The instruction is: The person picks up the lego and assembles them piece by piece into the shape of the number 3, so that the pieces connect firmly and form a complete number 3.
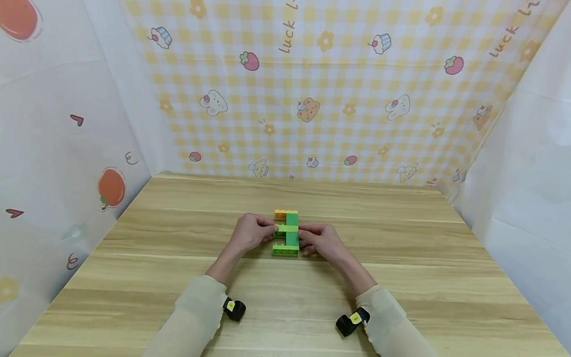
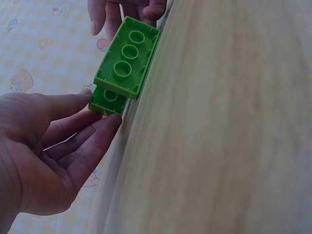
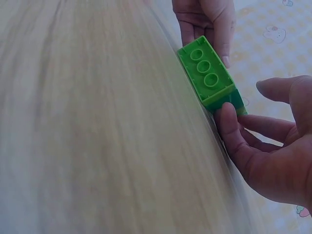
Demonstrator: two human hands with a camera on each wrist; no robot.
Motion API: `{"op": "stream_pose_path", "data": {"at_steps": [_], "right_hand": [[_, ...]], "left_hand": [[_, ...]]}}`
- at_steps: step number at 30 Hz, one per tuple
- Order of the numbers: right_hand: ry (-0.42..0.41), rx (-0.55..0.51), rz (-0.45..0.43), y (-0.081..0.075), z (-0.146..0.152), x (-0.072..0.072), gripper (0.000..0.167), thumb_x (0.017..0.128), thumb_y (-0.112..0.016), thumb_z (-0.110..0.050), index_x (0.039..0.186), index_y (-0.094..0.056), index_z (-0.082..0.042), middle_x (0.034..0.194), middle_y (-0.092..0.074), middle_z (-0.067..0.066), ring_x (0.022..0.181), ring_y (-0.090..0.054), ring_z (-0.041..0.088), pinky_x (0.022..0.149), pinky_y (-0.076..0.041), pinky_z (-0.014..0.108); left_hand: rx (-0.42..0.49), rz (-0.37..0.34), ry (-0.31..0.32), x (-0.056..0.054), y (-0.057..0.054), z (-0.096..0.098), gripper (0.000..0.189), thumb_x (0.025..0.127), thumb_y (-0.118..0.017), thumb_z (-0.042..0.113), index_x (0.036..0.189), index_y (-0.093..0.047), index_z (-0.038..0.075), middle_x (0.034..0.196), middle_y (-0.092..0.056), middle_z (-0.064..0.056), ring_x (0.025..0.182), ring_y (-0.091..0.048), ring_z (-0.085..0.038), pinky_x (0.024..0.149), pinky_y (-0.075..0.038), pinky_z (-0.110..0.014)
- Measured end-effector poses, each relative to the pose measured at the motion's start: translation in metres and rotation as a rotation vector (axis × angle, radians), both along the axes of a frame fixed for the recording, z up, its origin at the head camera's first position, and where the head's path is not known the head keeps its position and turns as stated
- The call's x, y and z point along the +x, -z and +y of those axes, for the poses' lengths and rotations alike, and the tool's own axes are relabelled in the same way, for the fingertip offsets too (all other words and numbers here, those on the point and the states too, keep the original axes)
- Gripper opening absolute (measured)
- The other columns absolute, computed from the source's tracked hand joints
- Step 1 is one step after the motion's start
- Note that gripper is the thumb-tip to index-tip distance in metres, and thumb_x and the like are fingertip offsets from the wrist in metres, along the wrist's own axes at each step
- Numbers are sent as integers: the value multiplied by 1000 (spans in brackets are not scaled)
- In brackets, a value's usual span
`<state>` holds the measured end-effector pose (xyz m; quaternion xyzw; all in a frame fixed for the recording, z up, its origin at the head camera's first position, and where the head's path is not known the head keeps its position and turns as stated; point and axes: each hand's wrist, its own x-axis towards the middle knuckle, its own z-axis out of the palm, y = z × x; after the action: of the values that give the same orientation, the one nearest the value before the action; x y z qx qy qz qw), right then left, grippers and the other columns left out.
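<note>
A toy-brick build stands on the wooden table, like a reversed E in the head view. Its spine is dark green bricks (image 1: 292, 239). From it run an orange brick (image 1: 281, 214) at the far end, a light-green brick (image 1: 287, 228) in the middle and another light-green brick (image 1: 285, 251) nearest me. That near brick shows its hollow underside with round tubes in both wrist views. My left hand (image 1: 251, 233) pinches the middle brick's left end between thumb and fingers. On the right, fingers of my right hand (image 1: 323, 241) touch the spine's side, its thumb apart in the right wrist view.
The wooden tabletop (image 1: 401, 267) spreads around the build. A yellow-checked cloth (image 1: 339, 84) hangs behind, with white printed cloth (image 1: 49, 124) at the left and white cloth (image 1: 517, 163) at the right. Black cameras (image 1: 235, 310) are strapped to both wrists.
</note>
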<state>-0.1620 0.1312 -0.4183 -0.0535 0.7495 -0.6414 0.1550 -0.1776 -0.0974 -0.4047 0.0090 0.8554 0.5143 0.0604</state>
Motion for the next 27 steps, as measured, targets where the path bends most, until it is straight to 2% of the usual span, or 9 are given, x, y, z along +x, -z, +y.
{"op": "stream_pose_path", "data": {"at_steps": [5,14,27], "right_hand": [[-4,0,-3,-1,-1,0,41,105,-64,-17,139,-65,6,113,-78,20,79,-72,12,67,-60,25],[5,41,1,-3,-2,0,38,104,-65,-16,136,-67,5,88,-74,6,74,-66,13,61,-56,25],[21,46,-16,-3,-2,0,39,104,-65,-17,136,-67,6,84,-73,4,71,-67,12,59,-55,24]], "left_hand": [[-4,2,1,1,0,0,14,95,-79,13,101,-83,2,90,-79,-9,71,-69,-13,65,-59,-26],[-29,25,12,-1,2,1,14,96,-79,13,102,-83,2,89,-79,-10,72,-70,-14,65,-58,-26],[-29,20,13,-1,3,2,14,97,-77,12,104,-83,2,97,-79,-11,76,-71,-15,69,-61,-29]]}}
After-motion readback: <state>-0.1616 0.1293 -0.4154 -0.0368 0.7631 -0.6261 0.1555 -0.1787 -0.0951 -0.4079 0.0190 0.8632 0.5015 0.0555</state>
